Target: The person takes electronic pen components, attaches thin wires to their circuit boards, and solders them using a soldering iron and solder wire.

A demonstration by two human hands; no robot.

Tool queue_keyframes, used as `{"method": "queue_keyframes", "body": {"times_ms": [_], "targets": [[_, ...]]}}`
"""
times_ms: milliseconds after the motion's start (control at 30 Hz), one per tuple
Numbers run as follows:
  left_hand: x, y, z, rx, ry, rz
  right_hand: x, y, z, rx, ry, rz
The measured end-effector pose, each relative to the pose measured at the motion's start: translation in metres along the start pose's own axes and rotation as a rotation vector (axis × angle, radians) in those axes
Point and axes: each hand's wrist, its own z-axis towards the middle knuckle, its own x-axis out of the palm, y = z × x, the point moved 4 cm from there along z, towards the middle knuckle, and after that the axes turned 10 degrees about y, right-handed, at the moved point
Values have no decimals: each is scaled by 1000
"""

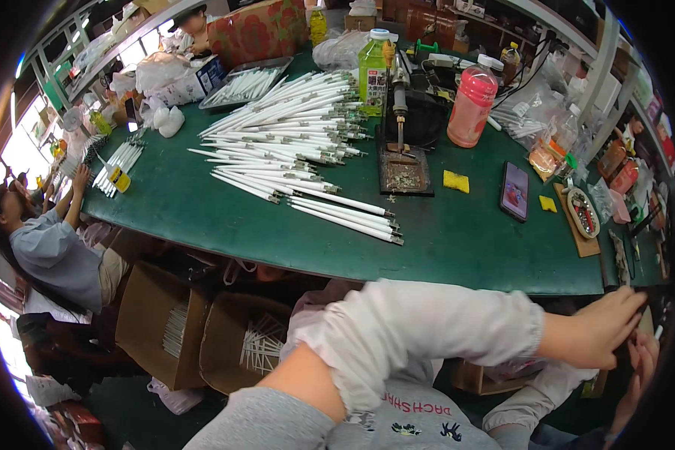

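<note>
My left hand [596, 330] reaches far to the right, past the front right corner of the green table. Its fingers are bent together, and whatever they grip is too small or hidden to name. A white sleeve cover [442, 319] wraps my left forearm. My right forearm, in a similar sleeve cover [536, 397], runs beneath the left one; its hand is not clearly seen behind my left hand. Close beside are the curled fingers of another hand [640, 364], whose owner I cannot tell for certain. A thin white stick [658, 331] shows by those fingers.
Many white pen-like sticks [285, 135] with metal ends cover the green table [457, 247]. Behind stand a soldering stand [403, 169], a green bottle [373, 75] and a pink bottle [472, 105]. A phone [514, 191] lies to the right. Cardboard boxes [157, 322] stand below; a co-worker [52, 247] sits left.
</note>
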Motion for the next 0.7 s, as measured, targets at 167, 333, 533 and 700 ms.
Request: {"method": "queue_keyframes", "body": {"times_ms": [167, 333, 533, 700], "targets": [[-107, -19, -104, -298, 439, 270, 47, -180, -17, -332, -892, 1428], [-255, -25, -180, -861, 627, 986, 102, -132, 10, -72, -973, 1453], [-304, -26, -206, -894, 637, 973, 146, 26, 172, -101, -572, 1401], [-283, -22, -214, -760, 500, 860, 195, 120, 252, -90, -184, 1198]]}}
